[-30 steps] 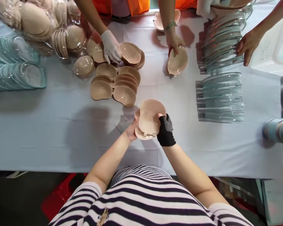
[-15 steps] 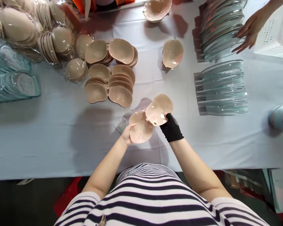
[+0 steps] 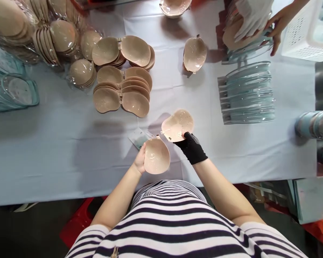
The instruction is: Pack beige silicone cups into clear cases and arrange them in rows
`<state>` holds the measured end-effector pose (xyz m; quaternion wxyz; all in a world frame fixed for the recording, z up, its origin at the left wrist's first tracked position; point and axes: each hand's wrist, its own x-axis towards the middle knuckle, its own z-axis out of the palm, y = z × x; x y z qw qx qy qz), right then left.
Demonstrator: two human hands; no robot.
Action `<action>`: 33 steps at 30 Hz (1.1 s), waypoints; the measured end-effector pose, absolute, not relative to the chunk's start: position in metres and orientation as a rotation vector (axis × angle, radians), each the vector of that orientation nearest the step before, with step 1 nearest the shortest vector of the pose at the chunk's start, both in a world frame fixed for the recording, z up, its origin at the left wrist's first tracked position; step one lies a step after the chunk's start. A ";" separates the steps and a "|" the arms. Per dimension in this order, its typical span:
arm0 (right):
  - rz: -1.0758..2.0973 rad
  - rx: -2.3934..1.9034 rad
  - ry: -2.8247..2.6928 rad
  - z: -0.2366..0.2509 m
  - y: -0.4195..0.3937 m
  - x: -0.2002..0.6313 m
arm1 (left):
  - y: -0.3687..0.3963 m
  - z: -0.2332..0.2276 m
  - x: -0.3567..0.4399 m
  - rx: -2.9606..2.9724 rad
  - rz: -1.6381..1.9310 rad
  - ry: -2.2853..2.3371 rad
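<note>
My left hand (image 3: 140,159), bare, grips a beige stick-on bra cup (image 3: 157,157) by its left edge, its hollow side up. Closed on the lower edge of a second bra cup (image 3: 179,123) is my right hand (image 3: 191,147), which wears a black fingerless-looking glove with a dotted patch. Small clasp pieces show on the facing edges of both cups, and a narrow gap lies between them. Partly behind my left hand, a small clear packet (image 3: 138,137) lies on the white tablecloth (image 3: 104,157).
Joined bra cups (image 3: 136,102) lie in overlapping rows ahead, beside bagged cups (image 3: 63,36). Another cup (image 3: 195,53) sits ahead to the right. Clear plastic cases (image 3: 247,95) stand in a row at right. Near a white basket (image 3: 298,39), a co-worker's white-gloved hand (image 3: 254,16) and bare hand (image 3: 277,30) work.
The cup in my left hand has moved down and away from the other cup, which it overlapped before. A co-worker's white-gloved hand has come in at upper right with a beige cup-shaped piece.
</note>
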<state>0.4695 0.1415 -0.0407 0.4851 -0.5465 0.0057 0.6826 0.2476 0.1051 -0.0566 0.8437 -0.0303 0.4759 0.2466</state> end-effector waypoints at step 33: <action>1.611 -1.484 -0.600 -0.026 0.079 0.446 | 0.077 -0.011 0.244 0.449 0.213 1.063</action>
